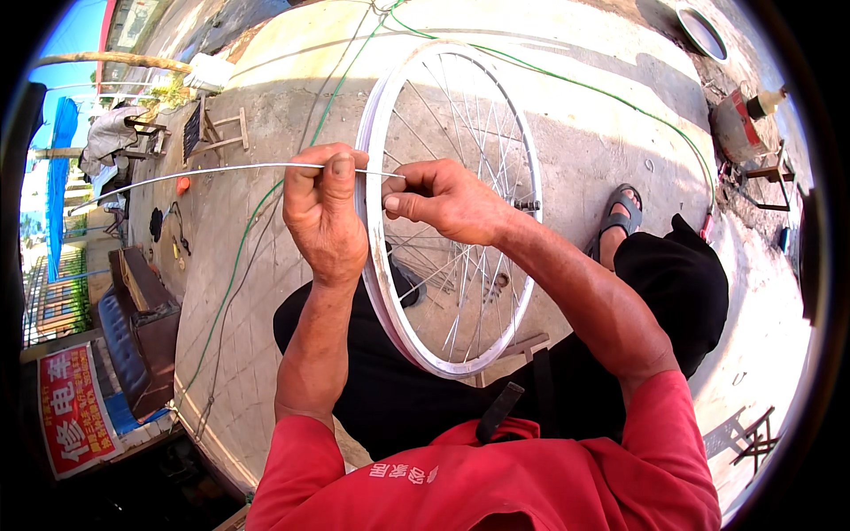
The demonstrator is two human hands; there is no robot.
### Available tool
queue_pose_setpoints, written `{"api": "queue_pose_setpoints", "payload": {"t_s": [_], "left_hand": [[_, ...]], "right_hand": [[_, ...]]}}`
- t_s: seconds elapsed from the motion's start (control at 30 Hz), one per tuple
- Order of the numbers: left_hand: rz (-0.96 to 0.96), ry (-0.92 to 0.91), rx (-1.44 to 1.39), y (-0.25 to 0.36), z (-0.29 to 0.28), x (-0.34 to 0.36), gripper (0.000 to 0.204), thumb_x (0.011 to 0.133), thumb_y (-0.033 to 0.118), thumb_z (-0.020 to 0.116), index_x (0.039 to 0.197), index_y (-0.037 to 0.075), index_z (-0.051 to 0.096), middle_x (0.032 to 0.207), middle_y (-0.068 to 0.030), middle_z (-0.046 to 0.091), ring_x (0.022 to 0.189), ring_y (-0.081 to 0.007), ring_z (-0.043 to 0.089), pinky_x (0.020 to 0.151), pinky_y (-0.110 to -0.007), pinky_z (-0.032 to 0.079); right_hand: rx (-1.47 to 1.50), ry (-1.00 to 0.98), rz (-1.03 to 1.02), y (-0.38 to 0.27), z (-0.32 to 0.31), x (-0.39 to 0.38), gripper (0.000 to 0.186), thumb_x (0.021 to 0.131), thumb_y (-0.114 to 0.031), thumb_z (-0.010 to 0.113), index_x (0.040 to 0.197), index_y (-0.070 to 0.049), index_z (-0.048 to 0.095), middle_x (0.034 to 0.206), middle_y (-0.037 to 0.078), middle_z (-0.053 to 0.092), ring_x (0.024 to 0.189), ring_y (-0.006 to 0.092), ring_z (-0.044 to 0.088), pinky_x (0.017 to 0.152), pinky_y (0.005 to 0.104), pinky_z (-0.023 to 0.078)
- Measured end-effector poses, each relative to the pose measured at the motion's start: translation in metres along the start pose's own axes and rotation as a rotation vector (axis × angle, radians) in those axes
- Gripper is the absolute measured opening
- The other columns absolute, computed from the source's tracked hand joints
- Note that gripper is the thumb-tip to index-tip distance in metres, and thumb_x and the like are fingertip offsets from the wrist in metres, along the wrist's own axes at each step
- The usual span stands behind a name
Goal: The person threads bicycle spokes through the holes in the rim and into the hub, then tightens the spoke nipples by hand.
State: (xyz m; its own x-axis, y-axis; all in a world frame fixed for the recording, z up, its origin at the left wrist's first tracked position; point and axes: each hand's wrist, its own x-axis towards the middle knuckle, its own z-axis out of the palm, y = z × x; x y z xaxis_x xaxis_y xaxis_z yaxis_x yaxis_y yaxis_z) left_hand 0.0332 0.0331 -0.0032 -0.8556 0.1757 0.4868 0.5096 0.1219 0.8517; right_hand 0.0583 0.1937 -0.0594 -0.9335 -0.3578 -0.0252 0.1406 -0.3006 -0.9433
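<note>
A bicycle wheel (379, 115) with a pale metal rim stands upright between my knees, its thin spokes running to the hub (528, 205). My left hand (326, 217) is at the rim's left side, thumb and fingers closed on a long, thin silvery spoke (221, 167). Most of this spoke sticks out to the left. Its other end crosses in front of the rim to my right hand (452, 205). There the curled fingers pinch around the spoke's tip, and they partly hide how it is held. Both forearms are bare below red sleeves.
A green hose (611, 81) crosses the concrete ahead and runs down the left. Small wooden stools (217, 131), a worn dark seat (124, 327) and a red sign (78, 411) are on the left. At the right are a bucket (742, 128) and a round basin (702, 35).
</note>
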Motion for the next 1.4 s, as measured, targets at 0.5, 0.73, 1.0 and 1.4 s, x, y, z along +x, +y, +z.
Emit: {"api": "queue_pose_setpoints", "payload": {"t_s": [0.5, 0.73, 1.0, 1.4], "left_hand": [[0.067, -0.002, 0.075, -0.009, -0.004, 0.004, 0.016, 0.107, 0.019, 0.061, 0.107, 0.002, 0.061, 0.096, -0.0068, 0.069, 0.083, -0.0098, 0.060, 0.076, -0.026, 0.049], [0.064, -0.006, 0.076, -0.010, -0.005, 0.005, 0.015, 0.107, 0.018, 0.061, 0.108, 0.003, 0.061, 0.097, -0.0072, 0.069, 0.084, -0.0097, 0.061, 0.075, -0.026, 0.049], [0.049, -0.060, 0.053, -0.003, -0.005, 0.002, 0.015, 0.108, 0.017, 0.057, 0.110, 0.002, 0.060, 0.101, -0.0089, 0.067, 0.094, -0.0139, 0.060, 0.089, -0.032, 0.047], [0.109, -0.051, 0.058, -0.010, -0.006, 0.003, 0.013, 0.106, 0.016, 0.061, 0.107, 0.003, 0.060, 0.098, -0.0074, 0.068, 0.082, -0.0095, 0.061, 0.072, -0.025, 0.049]], "right_hand": [[-0.273, 0.060, -0.141, 0.014, 0.001, -0.005, 0.027, 0.099, -0.018, 0.062, 0.113, 0.002, 0.072, 0.090, 0.012, 0.073, 0.085, 0.0173, 0.068, 0.081, 0.0340, 0.055], [-0.150, -0.018, -0.160, 0.018, -0.002, 0.005, 0.026, 0.102, -0.017, 0.061, 0.114, 0.004, 0.072, 0.085, 0.007, 0.069, 0.080, 0.0135, 0.063, 0.074, 0.0318, 0.053], [0.107, -0.057, -0.095, 0.024, -0.004, 0.012, 0.021, 0.101, -0.015, 0.064, 0.109, 0.003, 0.072, 0.086, 0.003, 0.066, 0.081, 0.0104, 0.059, 0.076, 0.0290, 0.050], [0.130, 0.002, -0.088, 0.014, 0.005, 0.007, 0.015, 0.097, -0.013, 0.072, 0.104, 0.000, 0.070, 0.088, -0.001, 0.065, 0.083, 0.0078, 0.057, 0.079, 0.0276, 0.049]]}}
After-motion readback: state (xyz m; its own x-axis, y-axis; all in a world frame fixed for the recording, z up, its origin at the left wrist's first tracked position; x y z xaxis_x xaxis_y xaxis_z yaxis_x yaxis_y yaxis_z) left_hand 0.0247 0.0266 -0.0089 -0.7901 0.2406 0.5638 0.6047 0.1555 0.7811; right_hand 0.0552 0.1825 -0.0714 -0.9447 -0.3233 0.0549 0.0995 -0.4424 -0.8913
